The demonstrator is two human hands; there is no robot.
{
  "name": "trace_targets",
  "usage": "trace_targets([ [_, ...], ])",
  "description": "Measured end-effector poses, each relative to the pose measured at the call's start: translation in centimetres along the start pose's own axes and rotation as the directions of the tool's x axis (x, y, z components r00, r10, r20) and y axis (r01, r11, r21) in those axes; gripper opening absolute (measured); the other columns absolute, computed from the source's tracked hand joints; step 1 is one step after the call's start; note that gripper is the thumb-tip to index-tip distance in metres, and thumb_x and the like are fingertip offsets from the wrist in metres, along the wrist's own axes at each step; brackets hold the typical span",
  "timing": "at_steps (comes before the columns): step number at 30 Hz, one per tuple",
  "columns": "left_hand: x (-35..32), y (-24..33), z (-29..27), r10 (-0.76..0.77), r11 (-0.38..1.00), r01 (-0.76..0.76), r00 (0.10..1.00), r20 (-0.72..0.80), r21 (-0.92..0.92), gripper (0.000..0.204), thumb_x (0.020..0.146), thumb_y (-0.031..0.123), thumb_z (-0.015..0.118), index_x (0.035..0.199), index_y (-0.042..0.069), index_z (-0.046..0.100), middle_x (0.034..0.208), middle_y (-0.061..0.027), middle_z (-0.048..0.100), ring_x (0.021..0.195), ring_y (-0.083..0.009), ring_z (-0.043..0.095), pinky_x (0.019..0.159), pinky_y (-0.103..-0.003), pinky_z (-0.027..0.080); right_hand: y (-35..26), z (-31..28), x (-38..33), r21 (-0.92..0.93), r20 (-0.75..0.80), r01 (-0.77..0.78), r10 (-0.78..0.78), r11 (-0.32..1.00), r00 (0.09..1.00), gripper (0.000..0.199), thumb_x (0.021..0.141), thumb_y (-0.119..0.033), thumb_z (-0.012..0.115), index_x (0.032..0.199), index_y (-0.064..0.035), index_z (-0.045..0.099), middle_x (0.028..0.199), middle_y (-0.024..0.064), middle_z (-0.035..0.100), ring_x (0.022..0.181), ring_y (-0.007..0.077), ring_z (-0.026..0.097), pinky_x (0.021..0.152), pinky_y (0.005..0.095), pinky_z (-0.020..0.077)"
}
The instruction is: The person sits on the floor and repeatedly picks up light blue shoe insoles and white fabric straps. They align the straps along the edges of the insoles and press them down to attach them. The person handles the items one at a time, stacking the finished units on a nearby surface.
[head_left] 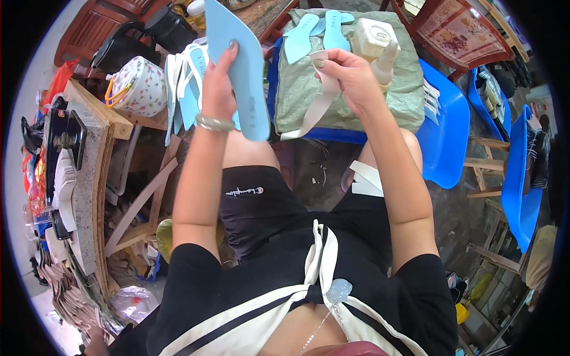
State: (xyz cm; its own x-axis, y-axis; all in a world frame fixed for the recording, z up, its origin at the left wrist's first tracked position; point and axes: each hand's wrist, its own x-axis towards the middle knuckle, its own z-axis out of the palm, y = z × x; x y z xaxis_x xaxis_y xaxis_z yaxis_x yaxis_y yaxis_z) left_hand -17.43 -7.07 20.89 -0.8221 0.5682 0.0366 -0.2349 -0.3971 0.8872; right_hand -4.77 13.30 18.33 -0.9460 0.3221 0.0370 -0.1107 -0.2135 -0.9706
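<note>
My left hand [218, 83] grips a light blue shoe insole [240, 65], held upright above my left knee. My right hand [347, 74] pinches a cream strap [317, 104] that hangs down in front of a green sack [303, 95]. The sack lies on a blue plastic chair [442, 136]. On the sack lie two more light blue insoles [314, 32] and a white jug [374, 38]. A few cream strips [365, 178] rest on my right thigh.
A bundle of blue insoles with white straps [184, 89] hangs at the left, beside a floral kettle [139, 86] on a wooden bench [95, 172]. More blue chairs [522, 178] stand at the right. Red wooden furniture [457, 29] stands behind.
</note>
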Motion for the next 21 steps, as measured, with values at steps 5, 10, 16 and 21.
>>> trace_targets([
  [5,-6.7,-3.1,6.0,-0.087,0.970,0.077,0.996,-0.034,-0.230,0.030,0.094,0.027,0.059,0.110,0.002,0.055,0.094,-0.0092,0.065,0.080,-0.0177,0.066,0.067,-0.028,0.054,-3.2,1.5,-6.5,0.282,-0.031,0.046,-0.039,0.958,0.999,0.017,0.085,-0.006,0.068,0.099,0.0024,0.065,0.086,0.0068,0.068,0.077,0.0129,0.064,0.070,0.0243,0.0514],
  [10,-12.0,-4.6,9.3,0.003,0.971,-0.012,0.999,-0.039,-0.238,0.025,0.095,0.026,0.059,0.109,0.005,0.057,0.093,-0.0026,0.064,0.080,-0.0107,0.063,0.068,-0.025,0.052,-3.3,2.9,-11.8,0.341,-0.220,0.117,-0.041,0.933,0.975,0.016,0.084,-0.008,0.070,0.096,0.0024,0.067,0.088,0.0077,0.069,0.077,0.0115,0.064,0.069,0.0230,0.0511],
  [16,-15.0,-5.1,11.2,0.125,0.968,-0.121,0.992,0.005,-0.220,0.021,0.096,0.023,0.058,0.107,0.005,0.058,0.096,-0.0020,0.064,0.082,-0.0088,0.062,0.071,-0.024,0.051,-4.7,3.3,-14.9,0.311,-0.254,0.155,-0.075,0.938,0.964,0.014,0.084,-0.007,0.070,0.094,0.0024,0.068,0.086,0.0063,0.069,0.074,0.0098,0.063,0.067,0.0215,0.0512],
  [21,-15.9,-4.6,11.9,0.178,0.968,-0.171,0.984,0.021,-0.183,0.021,0.095,0.022,0.059,0.107,0.005,0.058,0.096,-0.0020,0.064,0.083,-0.0087,0.061,0.071,-0.024,0.051,-5.2,3.7,-15.8,0.297,-0.258,0.200,-0.124,0.934,0.958,0.013,0.083,-0.007,0.071,0.093,0.0019,0.069,0.084,0.0050,0.068,0.073,0.0089,0.063,0.066,0.0210,0.0507],
])
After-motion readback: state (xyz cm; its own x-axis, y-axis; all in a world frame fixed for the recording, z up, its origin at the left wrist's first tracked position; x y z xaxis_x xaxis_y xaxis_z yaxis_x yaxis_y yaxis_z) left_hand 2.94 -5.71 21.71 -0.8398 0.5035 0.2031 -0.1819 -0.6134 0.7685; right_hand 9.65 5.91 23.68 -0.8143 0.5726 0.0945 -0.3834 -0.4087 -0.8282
